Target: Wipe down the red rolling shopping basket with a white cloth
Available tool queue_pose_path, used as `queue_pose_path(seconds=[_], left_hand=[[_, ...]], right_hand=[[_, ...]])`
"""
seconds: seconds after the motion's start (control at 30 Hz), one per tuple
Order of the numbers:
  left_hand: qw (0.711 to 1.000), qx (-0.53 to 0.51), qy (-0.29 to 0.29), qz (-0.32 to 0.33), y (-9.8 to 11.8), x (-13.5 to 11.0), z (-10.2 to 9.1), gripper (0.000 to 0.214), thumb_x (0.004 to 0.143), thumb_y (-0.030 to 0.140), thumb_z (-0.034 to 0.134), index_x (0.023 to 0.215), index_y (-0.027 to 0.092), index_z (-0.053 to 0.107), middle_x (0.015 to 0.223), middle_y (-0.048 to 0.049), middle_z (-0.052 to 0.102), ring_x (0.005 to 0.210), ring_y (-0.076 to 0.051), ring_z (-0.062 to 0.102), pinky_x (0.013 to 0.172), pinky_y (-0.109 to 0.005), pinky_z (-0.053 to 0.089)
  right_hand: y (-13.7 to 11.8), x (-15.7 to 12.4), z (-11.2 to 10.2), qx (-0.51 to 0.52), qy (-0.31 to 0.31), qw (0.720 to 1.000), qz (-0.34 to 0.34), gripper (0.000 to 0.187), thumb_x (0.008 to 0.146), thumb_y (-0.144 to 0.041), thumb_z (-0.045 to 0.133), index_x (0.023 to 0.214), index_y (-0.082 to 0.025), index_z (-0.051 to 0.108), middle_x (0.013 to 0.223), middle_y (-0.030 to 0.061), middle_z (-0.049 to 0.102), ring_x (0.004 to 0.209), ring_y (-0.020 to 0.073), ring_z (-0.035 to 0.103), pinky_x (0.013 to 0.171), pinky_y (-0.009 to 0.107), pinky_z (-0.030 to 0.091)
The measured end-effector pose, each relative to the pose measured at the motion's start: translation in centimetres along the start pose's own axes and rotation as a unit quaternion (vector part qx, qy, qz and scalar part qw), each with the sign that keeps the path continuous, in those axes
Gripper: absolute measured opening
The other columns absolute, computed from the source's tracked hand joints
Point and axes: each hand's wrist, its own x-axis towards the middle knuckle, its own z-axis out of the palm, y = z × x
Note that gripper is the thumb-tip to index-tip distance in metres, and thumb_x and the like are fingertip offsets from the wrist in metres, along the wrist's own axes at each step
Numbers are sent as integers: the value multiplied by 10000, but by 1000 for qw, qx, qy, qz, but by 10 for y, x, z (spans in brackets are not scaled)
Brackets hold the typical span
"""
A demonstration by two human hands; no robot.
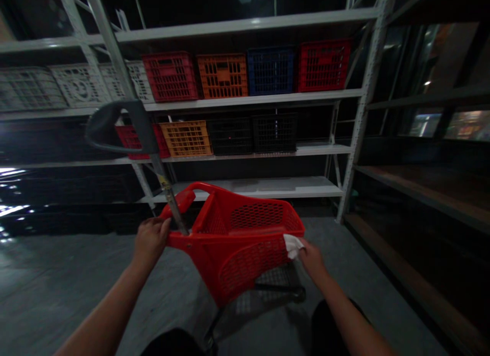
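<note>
Left hand (151,239): fingers curled down over the handle-end corner of a red plastic shopping cart with honeycomb-mesh sides (245,259); grip closed, thumb side next to the foot of a silvery metal pole (168,192). Forearm rises from lower left, wrist slightly bent. Right hand (313,258): nearly closed, pinching a crumpled white cloth or tissue (291,246) against the outer side of the basket, just under the rim at its right end. Forearm slants up from lower right; the exact finger placement is too dim to tell.

Cart location: centre of view, in front of the person, between the two hands. Its near rim runs almost level from hand to hand; the far rim slopes down to the right. Pole leans up and left, bearing a dark grey loop-shaped handle (142,127).

Clearances: grey concrete floor (95,274) extends left of the cart and, on the right, in a narrower strip up to a dark brown shelf unit (424,190). Behind the cart, a white metal rack (367,85) limits the far side; its lowest shelf edge lies just beyond the basket. Red, orange, blue, yellow and black slatted plastic crates (223,76) stand on its upper levels, well apart from both hands.
</note>
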Motion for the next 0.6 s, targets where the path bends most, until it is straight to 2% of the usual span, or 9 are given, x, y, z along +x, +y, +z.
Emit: queue_pose_path(seconds=[0.13, 0.17, 0.23, 0.27, 0.33, 0.4, 0.47, 0.53, 0.6], left_hand=[[995, 6, 83, -49, 19, -15, -9, 478, 897, 410, 268, 1022, 34, 535, 1146, -118, 498, 1124, -265, 424, 965, -441, 340], [990, -13, 125, -63, 29, -25, -11, 474, 877, 437, 323, 1081, 47, 499, 1210, -133, 458, 1165, -275, 397, 988, -452, 326], [986, -87, 140, -37, 56, -51, -10, 508, 796, 508, 454, 1102, 103, 487, 1221, -135, 465, 1165, -271, 420, 997, -450, 339], [985, -137, 101, -9, 71, -67, -7, 507, 754, 515, 514, 1086, 131, 498, 1196, -126, 494, 1136, -260, 458, 976, -435, 376], [975, -221, -30, 7, 103, -100, 0, 549, 693, 487, 600, 1134, 182, 486, 1247, -120, 489, 1145, -259, 473, 933, -415, 429], [949, -285, -135, -4, 128, -127, 7, 643, 630, 470, 661, 1181, 194, 478, 1234, -118, 528, 1113, -263, 511, 915, -390, 449], [913, -330, -237, -41, 143, -144, 9, 499, 644, 437, 656, 1084, 220, 565, 1084, -64, 637, 978, -216, 594, 862, -298, 474], [889, -347, -284, -95, 147, -151, 7, 306, 716, 437, 579, 933, 227, 632, 909, -15, 689, 832, -170, 627, 767, -222, 482], [886, -335, -284, -148, 144, -155, 3, 277, 770, 444, 501, 809, 213, 648, 772, 6, 687, 716, -145, 618, 676, -190, 466]], right_hand=[[-28, -20, 18, 153, -28, 987, -38, 438, 679, -113, 384, 1033, -151, 639, 946, 73, 682, 895, 204, 617, 808, 305, 461], [-38, -25, 24, 175, -40, 983, -42, 432, 677, -113, 388, 1024, -156, 642, 951, 71, 681, 907, 203, 612, 815, 308, 457], [-63, -36, 36, 201, -80, 975, -55, 427, 675, -104, 393, 1010, -170, 649, 956, 64, 679, 913, 198, 605, 822, 305, 447], [-78, -42, 43, 207, -104, 971, -64, 426, 670, -96, 398, 1001, -176, 654, 954, 60, 680, 904, 194, 606, 818, 298, 443], [-107, -55, 55, 210, -156, 961, -85, 409, 670, -82, 409, 970, -190, 667, 929, 51, 686, 873, 184, 609, 797, 275, 435], [-133, -65, 63, 216, -211, 947, -112, 371, 696, -84, 416, 935, -202, 675, 888, 31, 690, 834, 165, 611, 767, 244, 426], [-148, -72, 67, 219, -249, 934, -134, 312, 741, -107, 419, 887, -203, 677, 839, 11, 687, 791, 145, 606, 726, 219, 417], [-150, -71, 64, 215, -276, 925, -149, 248, 751, -135, 463, 871, -195, 672, 823, 0, 680, 760, 137, 597, 690, 206, 413], [-142, -62, 57, 216, -290, 920, -150, 230, 724, -145, 526, 905, -192, 661, 825, 0, 674, 742, 138, 595, 669, 208, 420]])
